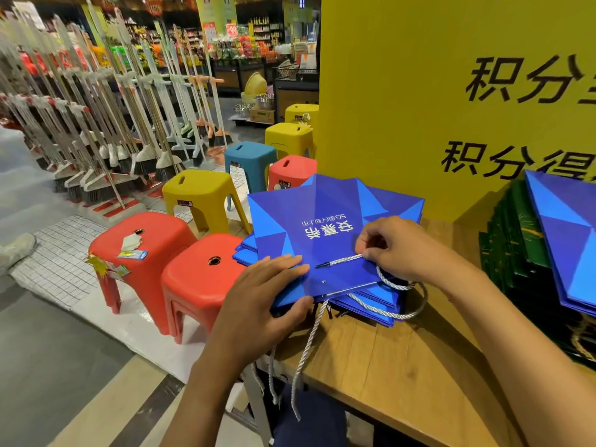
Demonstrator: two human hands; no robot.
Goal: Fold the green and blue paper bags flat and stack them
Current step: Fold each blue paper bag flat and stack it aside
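A flat blue paper bag [325, 227] with white lettering tops a stack of several flattened blue bags at the left end of the wooden table [396, 359]. My left hand [267, 301] holds the bag's near left corner, fingers flat on top and thumb under the edge. My right hand [396, 246] pinches the bag's white rope handle [346, 260] against the bag's face. More rope handles hang off the table's front edge. At the right stands a pile of dark green bags [516, 253] with a blue bag [567, 240] lying on it.
A big yellow sign board [419, 91] stands behind the table. Red stools [200, 279], yellow stools and a blue stool crowd the floor left of the table. Racks of brooms [96, 124] line the aisle beyond. Someone's shoe shows at the far left.
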